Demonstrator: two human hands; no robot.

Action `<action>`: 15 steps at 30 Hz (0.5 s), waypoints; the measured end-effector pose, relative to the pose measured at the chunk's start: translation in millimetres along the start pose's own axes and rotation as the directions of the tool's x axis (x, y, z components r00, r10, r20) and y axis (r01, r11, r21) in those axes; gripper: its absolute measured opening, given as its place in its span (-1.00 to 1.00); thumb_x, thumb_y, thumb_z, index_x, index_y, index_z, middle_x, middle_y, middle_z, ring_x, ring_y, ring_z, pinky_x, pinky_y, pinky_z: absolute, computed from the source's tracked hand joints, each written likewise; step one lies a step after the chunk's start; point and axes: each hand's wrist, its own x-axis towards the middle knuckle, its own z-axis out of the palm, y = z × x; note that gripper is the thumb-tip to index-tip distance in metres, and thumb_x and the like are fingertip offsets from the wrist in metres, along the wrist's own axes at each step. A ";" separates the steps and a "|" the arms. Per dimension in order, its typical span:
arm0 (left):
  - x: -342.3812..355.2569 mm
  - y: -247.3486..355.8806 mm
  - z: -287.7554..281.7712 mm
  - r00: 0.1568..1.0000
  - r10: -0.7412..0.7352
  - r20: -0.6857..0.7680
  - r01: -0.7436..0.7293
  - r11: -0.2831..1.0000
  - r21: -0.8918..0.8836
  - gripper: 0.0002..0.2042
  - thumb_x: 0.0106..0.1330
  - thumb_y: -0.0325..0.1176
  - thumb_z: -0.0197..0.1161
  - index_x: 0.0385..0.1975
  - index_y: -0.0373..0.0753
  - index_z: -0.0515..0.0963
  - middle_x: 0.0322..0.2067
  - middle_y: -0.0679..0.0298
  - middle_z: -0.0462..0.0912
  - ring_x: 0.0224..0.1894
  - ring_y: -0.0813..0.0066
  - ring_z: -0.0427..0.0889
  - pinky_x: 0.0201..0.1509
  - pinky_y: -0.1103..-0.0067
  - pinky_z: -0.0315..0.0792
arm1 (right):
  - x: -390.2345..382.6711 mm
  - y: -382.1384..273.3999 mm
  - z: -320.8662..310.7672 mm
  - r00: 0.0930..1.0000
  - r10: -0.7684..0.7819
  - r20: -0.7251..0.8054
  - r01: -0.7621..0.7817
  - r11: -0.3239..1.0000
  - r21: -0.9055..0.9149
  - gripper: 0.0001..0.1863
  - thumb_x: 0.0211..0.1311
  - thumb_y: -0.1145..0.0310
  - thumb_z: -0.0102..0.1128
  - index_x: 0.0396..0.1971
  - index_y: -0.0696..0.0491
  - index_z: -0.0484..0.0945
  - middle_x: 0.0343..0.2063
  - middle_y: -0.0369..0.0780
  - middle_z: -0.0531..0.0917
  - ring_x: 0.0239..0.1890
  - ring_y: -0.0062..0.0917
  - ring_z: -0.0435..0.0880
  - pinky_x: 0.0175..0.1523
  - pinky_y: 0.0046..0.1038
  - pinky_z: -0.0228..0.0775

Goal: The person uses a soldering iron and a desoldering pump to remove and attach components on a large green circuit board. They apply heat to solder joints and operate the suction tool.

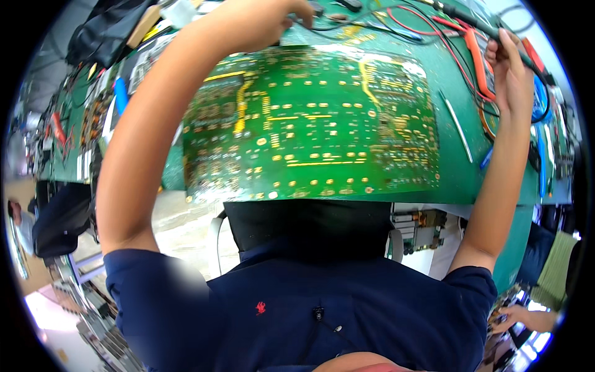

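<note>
A large green circuit board (322,136) with gold pads lies flat on the green work mat in front of me. My left hand (282,20) is above its far left edge, fingers curled and partly cut off by the frame's top. A small dark thing shows by those fingertips, too unclear to name. At the far right, my right hand (511,71) is closed round a black pen-shaped tool with a cord, which looks like a soldering iron (465,17). Its thin end points left, beyond the board's far right corner.
A red-orange meter (478,65) with red and black leads lies right of the board. Nearer is a thin silver rod (457,127). Parts and tools crowd the left, with a black bag (108,31) behind. Another person's hand (511,317) shows at lower right.
</note>
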 end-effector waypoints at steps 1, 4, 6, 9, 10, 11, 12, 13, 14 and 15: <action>7.2 -2.0 5.0 0.998 0.070 0.000 -0.070 0.997 0.012 -0.78 0.15 -0.58 0.24 -0.22 -0.27 0.71 -0.23 0.04 0.72 -0.14 0.00 0.68 -0.01 0.27 0.55 | -0.3 -3.7 -11.9 1.000 -0.001 0.021 0.000 0.999 0.041 -0.74 0.46 0.32 0.18 -0.05 0.21 0.57 -0.39 -0.25 0.62 -0.36 -0.62 0.53 -0.18 -0.58 0.39; 14.6 -4.7 12.1 0.989 0.144 0.025 -0.145 0.989 0.012 -0.81 0.12 -0.56 0.28 -0.26 -0.27 0.71 -0.26 0.05 0.72 -0.16 0.04 0.70 -0.03 0.27 0.56 | 1.5 -12.9 -49.9 0.979 0.003 0.202 -0.042 0.981 0.187 -0.60 0.55 0.26 0.00 0.05 0.34 0.53 -0.37 -0.21 0.59 -0.25 -0.55 0.48 -0.06 -0.52 0.33; 6.1 -6.8 13.3 0.996 0.091 -0.018 -0.091 0.995 0.031 -0.85 0.10 -0.53 0.35 -0.32 -0.27 0.71 -0.27 0.08 0.72 -0.15 0.07 0.69 -0.03 0.31 0.55 | -14.3 -13.8 -55.1 0.979 -0.015 0.203 -0.019 0.986 0.166 -0.56 0.55 0.25 -0.01 0.12 0.35 0.51 -0.27 -0.13 0.67 -0.19 -0.52 0.56 0.00 -0.53 0.38; 8.8 -13.2 12.6 0.992 0.124 0.006 -0.125 0.991 0.054 -0.90 0.10 -0.50 0.38 -0.37 -0.27 0.70 -0.30 0.10 0.70 -0.16 0.09 0.67 -0.05 0.32 0.53 | -21.3 -15.5 -65.8 0.990 0.102 0.097 -0.103 0.995 0.007 -0.48 0.57 0.21 -0.09 0.24 0.35 0.43 -0.01 0.08 0.68 0.03 -0.33 0.68 0.22 -0.40 0.46; 11.2 -8.9 8.5 0.986 0.167 0.013 -0.168 0.984 0.058 -0.91 0.11 -0.49 0.38 -0.39 -0.27 0.69 -0.31 0.11 0.69 -0.17 0.09 0.67 -0.06 0.32 0.53 | -31.1 -13.6 -57.5 0.975 0.106 -0.196 -0.133 0.983 -0.130 -0.48 0.58 0.21 -0.13 0.24 0.36 0.43 0.03 0.10 0.66 0.07 -0.30 0.68 0.25 -0.37 0.45; 7.0 -7.3 5.2 0.994 0.106 -0.028 -0.103 0.991 0.091 -0.94 0.13 -0.50 0.37 -0.40 -0.27 0.67 -0.33 0.10 0.67 -0.19 0.08 0.66 -0.09 0.32 0.51 | -35.5 -16.9 -41.6 0.969 0.097 -0.227 -0.128 0.983 -0.129 -0.48 0.58 0.21 -0.16 0.23 0.36 0.44 0.06 0.12 0.64 0.09 -0.26 0.67 0.26 -0.36 0.45; 7.5 -1.5 -2.4 0.996 0.071 -0.047 -0.066 0.992 0.106 -0.94 0.15 -0.53 0.34 -0.39 -0.29 0.65 -0.35 0.09 0.66 -0.23 0.11 0.64 -0.13 0.34 0.49 | -38.3 -21.4 -28.2 0.961 0.086 -0.262 -0.125 0.983 -0.137 -0.48 0.59 0.22 -0.19 0.22 0.35 0.45 0.09 0.14 0.62 0.11 -0.23 0.66 0.28 -0.35 0.44; -0.4 1.9 -2.2 0.979 0.016 -0.205 0.005 0.995 0.101 -0.95 0.17 -0.54 0.33 -0.38 -0.30 0.64 -0.38 0.11 0.66 -0.28 0.19 0.62 -0.17 0.37 0.47 | -40.1 -23.1 -18.1 0.954 0.077 -0.288 -0.120 0.984 -0.135 -0.48 0.59 0.22 -0.22 0.21 0.35 0.45 0.12 0.15 0.60 0.13 -0.19 0.65 0.30 -0.35 0.43; -3.1 4.8 -3.9 0.934 -0.030 -0.355 0.066 0.994 0.089 -0.95 0.19 -0.54 0.33 -0.37 -0.31 0.63 -0.41 0.14 0.65 -0.33 0.26 0.61 -0.21 0.40 0.46 | -41.3 -22.8 -16.4 0.954 0.035 -0.296 -0.091 0.980 -0.178 -0.48 0.60 0.22 -0.25 0.21 0.35 0.45 0.15 0.17 0.57 0.15 -0.15 0.63 0.30 -0.34 0.43; -4.6 8.6 -7.1 0.897 -0.078 -0.435 0.110 0.993 0.048 -0.97 0.24 -0.55 0.30 -0.36 -0.33 0.62 -0.44 0.20 0.65 -0.37 0.39 0.58 -0.26 0.47 0.43 | -41.9 -22.0 -15.7 0.954 -0.006 -0.300 -0.063 0.974 -0.219 -0.48 0.60 0.23 -0.28 0.21 0.34 0.45 0.17 0.19 0.55 0.18 -0.11 0.62 0.30 -0.34 0.44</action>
